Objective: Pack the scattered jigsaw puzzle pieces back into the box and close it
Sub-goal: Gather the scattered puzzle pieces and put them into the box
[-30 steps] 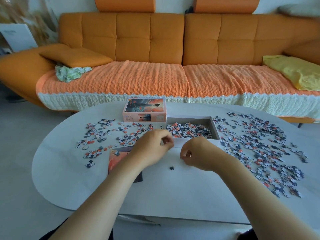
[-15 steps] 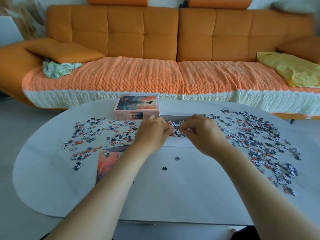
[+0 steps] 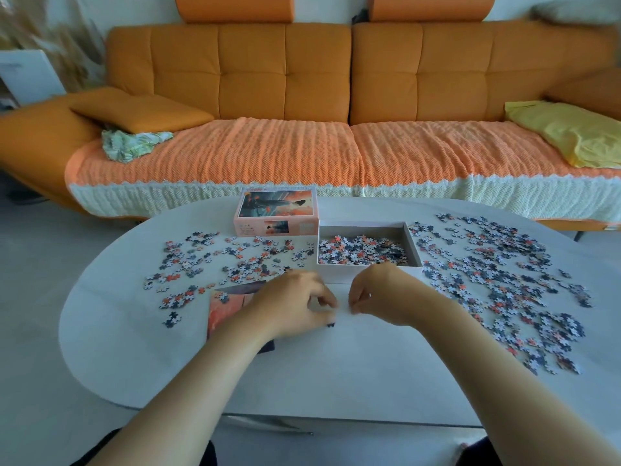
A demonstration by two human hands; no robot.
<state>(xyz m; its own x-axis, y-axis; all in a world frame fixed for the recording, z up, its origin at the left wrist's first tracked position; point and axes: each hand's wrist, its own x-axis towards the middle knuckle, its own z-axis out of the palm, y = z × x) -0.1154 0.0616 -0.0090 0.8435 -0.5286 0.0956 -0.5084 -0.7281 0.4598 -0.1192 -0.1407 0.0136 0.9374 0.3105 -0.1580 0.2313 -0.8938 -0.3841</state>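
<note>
Gathering step, early: part-filled box [image 3: 412, 242] sits open toward the far edge of the table [image 3: 336, 381], pieces [image 3: 504, 280] strewn toward both ends; left hand [image 3: 295, 304] and right hand [image 3: 383, 294] curl fingers just before it, beside a stray piece [image 3: 331, 325], hold unreadable; next likely calls for pinch-and-drop.

Single head-worn wide-angle view, facing forward and down. Fingers [image 3: 357, 297] sit close at mid-frame, white oval tabletop [image 3: 336, 381] all round them, long orange tufted sofa [image 3: 336, 79] well beyond the fingers.
</note>
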